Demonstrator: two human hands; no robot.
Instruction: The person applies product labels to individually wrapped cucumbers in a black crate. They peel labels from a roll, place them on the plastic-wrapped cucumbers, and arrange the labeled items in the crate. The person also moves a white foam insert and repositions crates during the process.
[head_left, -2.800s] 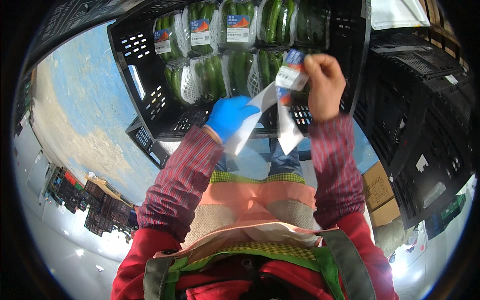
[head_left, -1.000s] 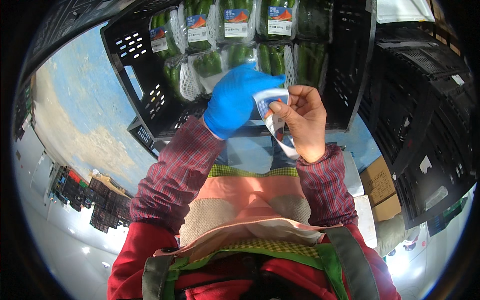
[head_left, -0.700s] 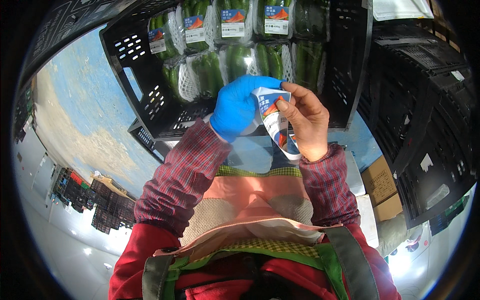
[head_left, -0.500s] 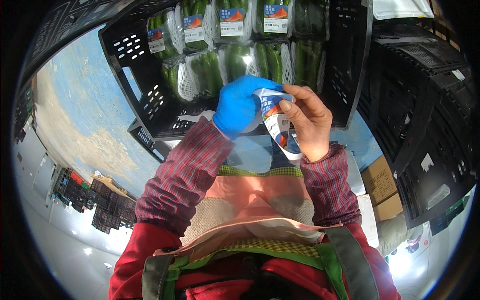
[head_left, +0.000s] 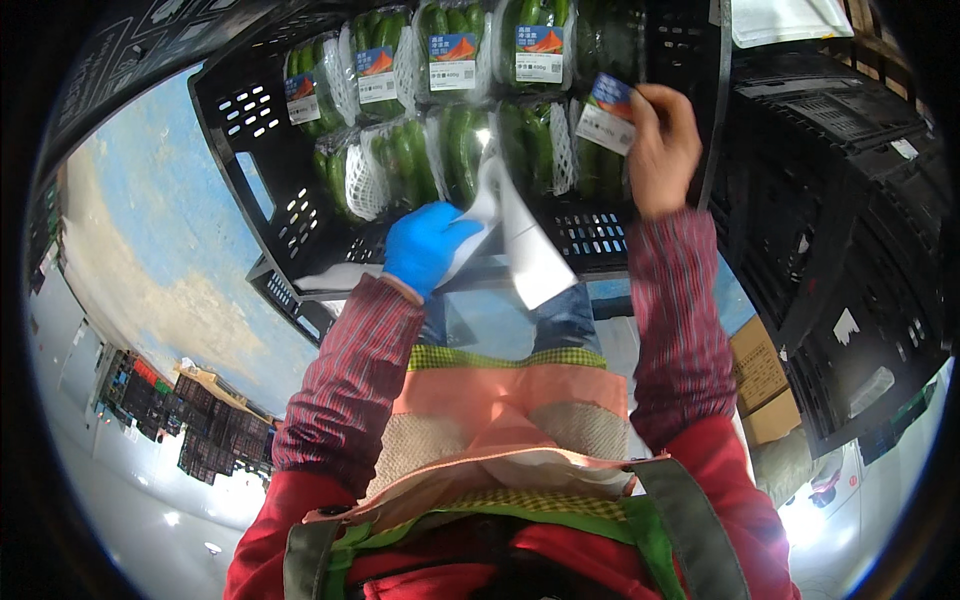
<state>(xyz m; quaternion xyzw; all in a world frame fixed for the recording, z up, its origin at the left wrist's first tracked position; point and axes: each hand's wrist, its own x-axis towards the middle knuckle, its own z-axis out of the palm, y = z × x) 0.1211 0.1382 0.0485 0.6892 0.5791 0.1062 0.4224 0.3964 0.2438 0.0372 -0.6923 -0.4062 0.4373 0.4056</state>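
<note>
My blue-gloved left hand (head_left: 424,248) grips a white paper strip (head_left: 538,258) whose loose end curls out to the right and is smeared by motion. Between the thumb and fingers of my bare right hand (head_left: 664,150) is a printed label (head_left: 606,118), blue and orange with a white lower part. That label is over the near-right wrapped pack; whether it touches the wrap I cannot tell. Packs of green cucumbers (head_left: 405,160) in clear film and white foam net lie in two rows in a black crate (head_left: 222,160). Similar labels (head_left: 452,60) are on several far-row packs.
Black crates (head_left: 850,220) are stacked at the right, beside cardboard boxes (head_left: 762,370). A white package (head_left: 785,20) lies at the far right. Worn blue and beige floor (head_left: 140,220) stretches along the left, with more stacked crates (head_left: 215,415) beyond.
My right hand has moved away to the right and farther forward, with a single label now separate from the strip. My left hand has drawn back to the left with the paper strip.
</note>
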